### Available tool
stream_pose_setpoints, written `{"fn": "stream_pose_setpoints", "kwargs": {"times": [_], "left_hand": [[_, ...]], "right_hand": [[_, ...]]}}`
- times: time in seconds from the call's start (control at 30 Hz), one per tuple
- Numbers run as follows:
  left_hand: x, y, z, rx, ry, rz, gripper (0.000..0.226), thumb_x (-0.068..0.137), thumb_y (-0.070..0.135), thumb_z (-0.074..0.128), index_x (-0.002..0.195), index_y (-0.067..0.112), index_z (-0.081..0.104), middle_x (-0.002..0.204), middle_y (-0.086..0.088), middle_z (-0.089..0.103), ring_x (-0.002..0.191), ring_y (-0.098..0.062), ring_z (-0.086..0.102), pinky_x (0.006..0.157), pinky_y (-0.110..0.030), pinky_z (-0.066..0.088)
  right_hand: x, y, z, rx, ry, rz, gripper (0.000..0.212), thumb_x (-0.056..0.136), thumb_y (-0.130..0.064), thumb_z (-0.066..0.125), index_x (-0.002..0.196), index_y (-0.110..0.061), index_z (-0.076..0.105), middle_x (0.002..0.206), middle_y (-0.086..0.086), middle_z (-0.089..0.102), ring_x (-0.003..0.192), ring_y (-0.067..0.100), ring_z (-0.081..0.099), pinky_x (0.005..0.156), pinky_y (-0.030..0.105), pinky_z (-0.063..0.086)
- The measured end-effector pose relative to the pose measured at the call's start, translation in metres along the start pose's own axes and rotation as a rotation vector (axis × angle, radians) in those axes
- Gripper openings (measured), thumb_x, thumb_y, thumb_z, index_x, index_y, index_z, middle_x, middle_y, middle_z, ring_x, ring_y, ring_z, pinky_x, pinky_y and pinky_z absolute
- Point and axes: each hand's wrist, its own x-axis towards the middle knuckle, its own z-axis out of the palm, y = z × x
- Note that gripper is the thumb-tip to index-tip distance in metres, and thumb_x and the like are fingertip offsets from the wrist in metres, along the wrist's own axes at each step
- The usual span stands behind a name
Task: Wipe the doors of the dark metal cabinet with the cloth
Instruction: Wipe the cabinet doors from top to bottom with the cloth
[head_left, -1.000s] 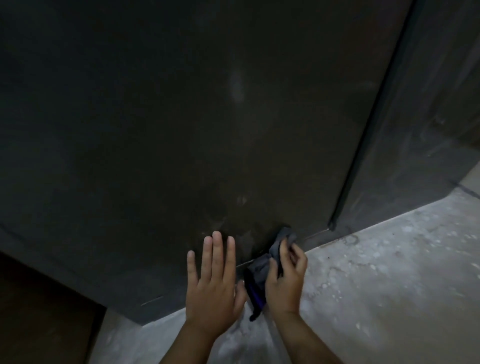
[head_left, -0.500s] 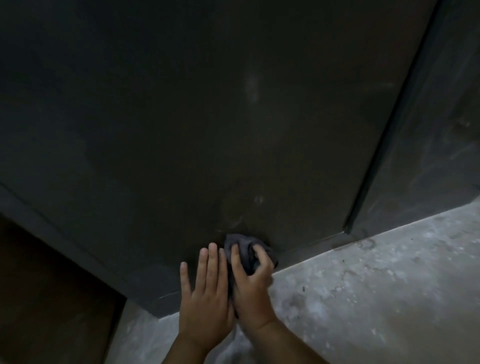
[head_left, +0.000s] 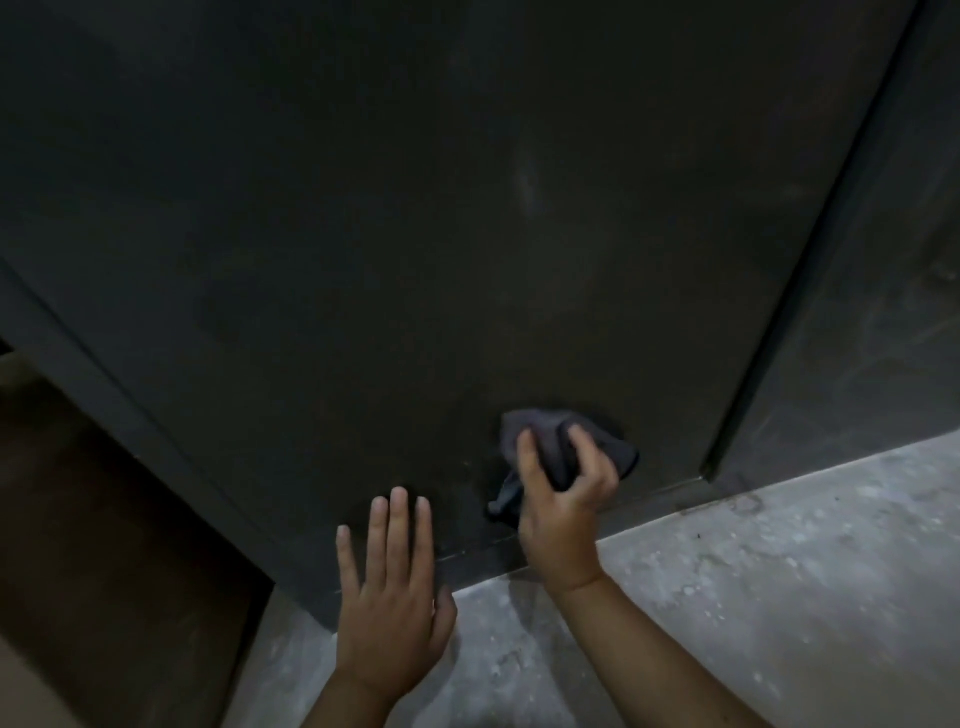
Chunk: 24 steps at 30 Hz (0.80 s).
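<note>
The dark metal cabinet door (head_left: 415, 234) fills most of the view, with faint smears on its surface. My right hand (head_left: 563, 501) grips a crumpled grey cloth (head_left: 556, 441) and presses it against the door's lower part, near the bottom edge. My left hand (head_left: 392, 597) lies flat with fingers together and straight, its fingertips on the door's bottom edge to the left of the cloth. It holds nothing. A second door (head_left: 883, 312) stands to the right, past a vertical seam (head_left: 795, 286).
A speckled grey concrete floor (head_left: 727, 597) runs below the cabinet at the lower right. To the left of the cabinet's corner lies a dark brown area (head_left: 104, 545) in shadow.
My right hand with the cloth has moved up and to the right along the door's lower part, away from my left hand. My left hand has stayed near the bottom edge.
</note>
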Motion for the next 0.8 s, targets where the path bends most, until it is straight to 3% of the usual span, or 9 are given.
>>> {"fn": "stream_pose_setpoints", "kwargs": {"times": [0.03,0.13,0.23,0.4,0.47,0.53,0.6,0.67,0.8], "left_hand": [[0.0,-0.004,0.0,0.004,0.005,-0.004,0.092,0.073,0.04,0.038,0.148,0.006,-0.003,0.156,-0.013,-0.013,0.144,-0.027,-0.007,0.108,-0.056,0.005],[-0.004,-0.015,0.0,0.02,0.009,-0.008,0.094,0.071,0.042,0.038,0.148,0.009,-0.004,0.156,-0.011,-0.012,0.144,-0.025,-0.007,0.108,-0.058,0.004],[-0.009,-0.022,0.0,0.028,0.011,-0.016,0.094,0.071,0.042,0.038,0.149,0.009,-0.003,0.156,-0.011,-0.011,0.144,-0.026,-0.006,0.107,-0.059,0.005],[-0.011,-0.027,-0.003,0.045,0.01,-0.003,0.091,0.073,0.041,0.037,0.149,0.009,-0.002,0.156,-0.011,-0.011,0.144,-0.026,-0.006,0.107,-0.059,0.005],[-0.011,-0.03,-0.004,0.051,0.018,0.007,0.09,0.074,0.041,0.037,0.149,0.009,-0.001,0.156,-0.011,-0.011,0.144,-0.026,-0.006,0.107,-0.06,0.006],[-0.011,-0.035,-0.006,0.045,0.029,0.007,0.089,0.075,0.041,0.037,0.149,0.008,-0.001,0.156,-0.011,-0.011,0.144,-0.026,-0.006,0.107,-0.058,0.006],[-0.011,-0.039,-0.008,0.044,0.039,0.008,0.089,0.075,0.04,0.037,0.148,0.007,-0.001,0.156,-0.011,-0.012,0.144,-0.026,-0.007,0.108,-0.056,0.007],[-0.01,-0.043,-0.01,0.047,0.039,0.013,0.09,0.075,0.039,0.037,0.148,0.007,-0.003,0.156,-0.011,-0.013,0.144,-0.025,-0.008,0.109,-0.053,0.007],[-0.017,-0.049,-0.009,0.055,0.02,-0.008,0.09,0.076,0.041,0.037,0.148,0.006,-0.003,0.155,-0.012,-0.014,0.143,-0.026,-0.009,0.11,-0.049,0.005]], "right_hand": [[-0.002,-0.006,0.0,0.234,-0.024,-0.037,0.045,0.079,-0.034,0.068,0.117,-0.01,0.063,0.115,0.009,0.043,0.104,0.028,0.045,0.085,0.04,0.053],[-0.037,0.009,0.015,0.028,-0.15,-0.445,0.035,0.082,-0.023,0.051,0.109,-0.035,0.069,0.119,0.006,0.036,0.098,0.027,0.039,0.067,0.043,0.057],[-0.037,0.021,0.017,-0.069,-0.129,-0.617,0.037,0.085,-0.022,0.048,0.112,-0.04,0.067,0.121,0.003,0.036,0.099,0.025,0.039,0.063,0.04,0.055],[0.016,0.009,0.005,0.14,0.128,-0.21,0.022,0.093,-0.051,0.051,0.112,-0.061,0.048,0.108,-0.028,0.047,0.104,0.004,0.046,0.09,0.036,0.046],[0.028,-0.006,0.01,0.212,0.299,-0.066,0.027,0.095,-0.039,0.053,0.121,-0.04,0.045,0.114,-0.013,0.039,0.106,0.014,0.043,0.092,0.032,0.041],[0.031,-0.021,0.017,0.313,0.371,0.106,0.034,0.092,-0.045,0.056,0.118,-0.026,0.045,0.114,-0.022,0.036,0.107,0.003,0.042,0.095,0.021,0.041],[0.018,-0.03,0.024,0.339,0.283,0.028,0.021,0.091,-0.051,0.056,0.102,-0.034,0.052,0.106,-0.03,0.043,0.095,-0.01,0.045,0.085,0.013,0.043],[-0.003,-0.03,0.025,0.256,0.038,-0.129,0.012,0.093,-0.047,0.054,0.1,-0.054,0.059,0.101,-0.023,0.046,0.088,-0.004,0.046,0.079,0.025,0.048],[-0.064,-0.005,0.043,0.008,-0.229,-0.66,0.036,0.082,-0.032,0.05,0.113,-0.038,0.067,0.118,0.004,0.036,0.094,0.025,0.039,0.064,0.037,0.054]]}}
